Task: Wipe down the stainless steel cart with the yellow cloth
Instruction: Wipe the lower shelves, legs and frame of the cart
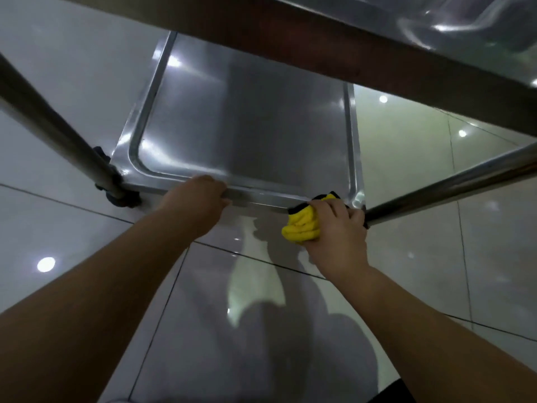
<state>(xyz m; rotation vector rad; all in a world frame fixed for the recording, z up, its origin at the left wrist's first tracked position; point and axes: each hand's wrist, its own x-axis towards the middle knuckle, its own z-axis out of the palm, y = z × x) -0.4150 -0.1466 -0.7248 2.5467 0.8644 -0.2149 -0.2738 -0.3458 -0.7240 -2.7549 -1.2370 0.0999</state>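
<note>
Cloth (300, 226) bunched in my right hand (337, 231) against the cart (241, 132) rim; left hand (197, 196) fingers curl over it.

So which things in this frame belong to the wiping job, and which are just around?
Part of the job:
- bunched yellow cloth, gripped by the right hand
- stainless steel cart's lower shelf
- left hand, holding the shelf's near rim

Just around:
- glossy grey tiled floor
- black caster wheel

Probably a commercial or institutional interior: glossy large floor tiles (87, 234) reflecting round ceiling lights, wheeled stainless steel cart (247, 120).
</note>
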